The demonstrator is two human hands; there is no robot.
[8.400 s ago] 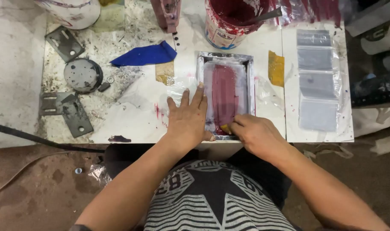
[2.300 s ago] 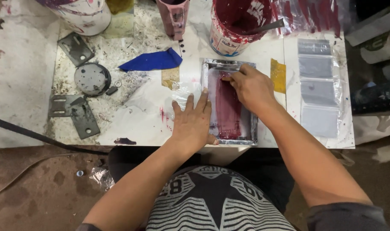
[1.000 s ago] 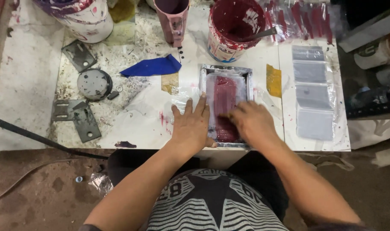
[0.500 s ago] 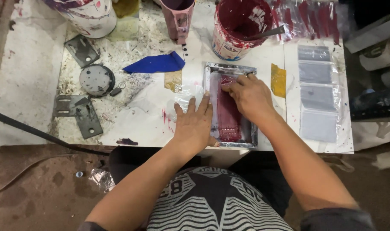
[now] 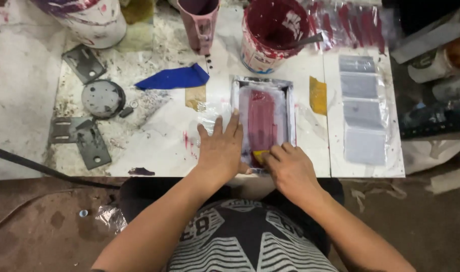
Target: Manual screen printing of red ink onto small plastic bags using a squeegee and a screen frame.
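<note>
Where the white, paint-spattered bench (image 5: 154,146) fills the upper part of the view, it carries all the working things, and the person sits at its near edge. At the far edge stands a large white bucket (image 5: 91,20) on the left, a pink jug (image 5: 199,22) in the middle, and an open paint can (image 5: 272,35) with dark red paint, a stirring stick resting across its rim. On the right lies a column of grey rectangular cards (image 5: 361,116) under clear plastic. On the left lie flat grey metal brackets (image 5: 81,141) and a round grey metal disc (image 5: 103,98). A blue scrap of sheet (image 5: 174,78) lies just near of the jug.

Near the middle of the bench sits a small metal-framed printing screen (image 5: 262,118), its mesh coated with a dark red band of paint. A yellow strip of tape (image 5: 318,95) lies just right of the frame.

The left hand (image 5: 222,151) lies flat and open, fingers spread, pressing on the bench and the left near corner of the frame; it grips nothing. The right hand (image 5: 290,168) is curled closed at the near end of the screen, holding a small yellow squeegee (image 5: 260,157) against the mesh.
</note>
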